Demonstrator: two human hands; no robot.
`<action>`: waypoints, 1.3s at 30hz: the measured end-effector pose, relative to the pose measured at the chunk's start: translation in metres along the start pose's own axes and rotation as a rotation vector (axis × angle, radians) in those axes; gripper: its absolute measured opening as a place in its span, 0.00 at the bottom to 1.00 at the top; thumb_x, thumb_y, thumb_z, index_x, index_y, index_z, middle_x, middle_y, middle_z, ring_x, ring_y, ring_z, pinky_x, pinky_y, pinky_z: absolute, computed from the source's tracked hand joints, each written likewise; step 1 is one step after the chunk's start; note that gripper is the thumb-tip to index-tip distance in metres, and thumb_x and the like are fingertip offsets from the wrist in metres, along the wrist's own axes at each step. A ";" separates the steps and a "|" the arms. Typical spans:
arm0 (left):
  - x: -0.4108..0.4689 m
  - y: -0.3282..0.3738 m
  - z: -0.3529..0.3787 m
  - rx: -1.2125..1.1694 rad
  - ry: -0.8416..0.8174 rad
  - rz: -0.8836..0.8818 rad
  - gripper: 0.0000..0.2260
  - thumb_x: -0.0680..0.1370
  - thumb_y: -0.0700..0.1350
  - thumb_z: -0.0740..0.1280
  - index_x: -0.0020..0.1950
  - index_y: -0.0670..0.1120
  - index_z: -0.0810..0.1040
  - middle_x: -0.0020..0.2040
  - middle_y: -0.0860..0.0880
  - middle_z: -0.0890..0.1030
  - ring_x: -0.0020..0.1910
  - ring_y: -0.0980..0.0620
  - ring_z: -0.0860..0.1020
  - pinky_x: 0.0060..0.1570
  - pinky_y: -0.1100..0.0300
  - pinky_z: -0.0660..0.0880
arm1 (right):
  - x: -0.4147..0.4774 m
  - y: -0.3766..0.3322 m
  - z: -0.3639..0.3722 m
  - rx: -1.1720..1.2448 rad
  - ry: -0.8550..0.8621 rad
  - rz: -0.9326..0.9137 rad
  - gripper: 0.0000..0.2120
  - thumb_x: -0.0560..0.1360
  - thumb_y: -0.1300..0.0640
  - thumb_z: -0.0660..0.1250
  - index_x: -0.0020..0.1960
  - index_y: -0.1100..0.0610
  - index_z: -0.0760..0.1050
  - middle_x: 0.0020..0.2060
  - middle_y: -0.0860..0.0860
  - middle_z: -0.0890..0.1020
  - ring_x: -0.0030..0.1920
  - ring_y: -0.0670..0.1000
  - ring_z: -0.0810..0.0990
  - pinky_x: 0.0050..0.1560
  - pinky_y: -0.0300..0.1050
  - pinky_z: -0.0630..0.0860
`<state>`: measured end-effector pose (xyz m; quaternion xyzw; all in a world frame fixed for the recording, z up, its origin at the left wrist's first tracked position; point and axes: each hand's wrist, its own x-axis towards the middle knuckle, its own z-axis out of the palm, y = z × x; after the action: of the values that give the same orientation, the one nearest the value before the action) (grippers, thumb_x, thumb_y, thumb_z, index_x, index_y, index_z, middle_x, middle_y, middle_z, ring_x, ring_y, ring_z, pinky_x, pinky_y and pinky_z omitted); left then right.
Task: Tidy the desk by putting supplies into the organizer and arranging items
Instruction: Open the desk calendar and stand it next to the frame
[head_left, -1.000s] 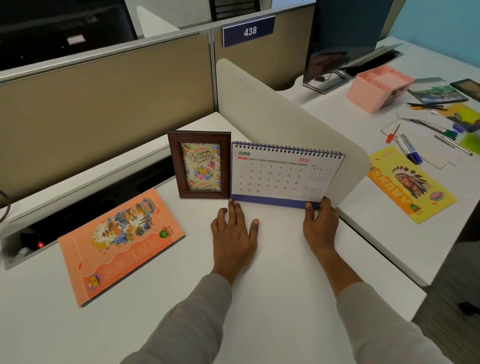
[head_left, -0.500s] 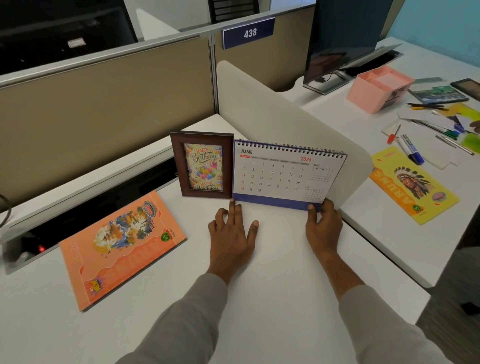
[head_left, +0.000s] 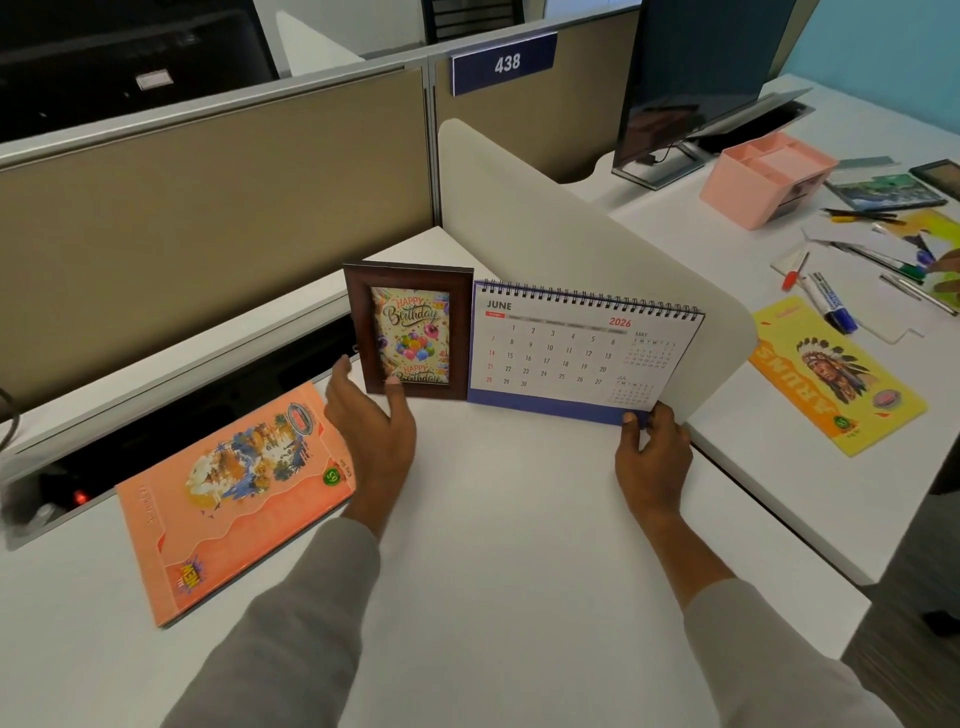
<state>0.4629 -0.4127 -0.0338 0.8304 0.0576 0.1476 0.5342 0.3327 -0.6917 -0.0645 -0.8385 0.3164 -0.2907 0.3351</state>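
A brown picture frame (head_left: 415, 291) with a birthday card stands upright on the white desk (head_left: 509, 545). A June 2026 desk calendar (head_left: 571, 353) stands right beside it. My left hand (head_left: 371, 431) holds the frame's lower left corner, thumb on the front and fingers round the left edge. My right hand (head_left: 652, 457) grips the calendar's lower right corner, thumb on its blue base. The pink organizer (head_left: 763, 182) sits on the neighbouring desk at the far right, with markers (head_left: 831, 306) and pens lying near it.
An orange notebook (head_left: 234, 493) lies flat at the left, by a cable slot. A white divider panel (head_left: 571, 223) rises behind the calendar. Beyond it lie a yellow notebook (head_left: 836, 374), papers, and a monitor (head_left: 691, 78).
My left hand has left the desk in front of the calendar and moved left to take the frame's lower corner. My right hand stays at the calendar's right corner.
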 end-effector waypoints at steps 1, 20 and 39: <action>0.010 -0.001 -0.003 0.005 -0.019 -0.011 0.26 0.80 0.53 0.63 0.77 0.49 0.60 0.74 0.46 0.68 0.73 0.44 0.66 0.68 0.38 0.69 | 0.000 0.000 0.000 -0.001 0.001 0.004 0.13 0.80 0.54 0.65 0.62 0.60 0.73 0.58 0.59 0.80 0.56 0.61 0.76 0.55 0.50 0.77; 0.049 -0.013 -0.027 -0.010 -0.418 -0.005 0.21 0.86 0.49 0.54 0.79 0.47 0.61 0.73 0.45 0.72 0.70 0.47 0.71 0.66 0.53 0.73 | -0.003 -0.002 0.000 0.023 0.097 0.044 0.09 0.80 0.57 0.64 0.57 0.61 0.73 0.54 0.60 0.81 0.54 0.60 0.78 0.53 0.46 0.74; 0.030 -0.011 -0.048 0.086 -0.389 0.040 0.20 0.86 0.50 0.55 0.78 0.46 0.64 0.69 0.44 0.75 0.66 0.47 0.75 0.54 0.61 0.72 | -0.003 -0.006 0.001 0.004 0.146 0.054 0.14 0.78 0.53 0.60 0.57 0.61 0.73 0.54 0.61 0.81 0.53 0.63 0.78 0.53 0.45 0.71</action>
<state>0.4776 -0.3585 -0.0202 0.8662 -0.0568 -0.0076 0.4964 0.3331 -0.6855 -0.0614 -0.8056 0.3619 -0.3424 0.3206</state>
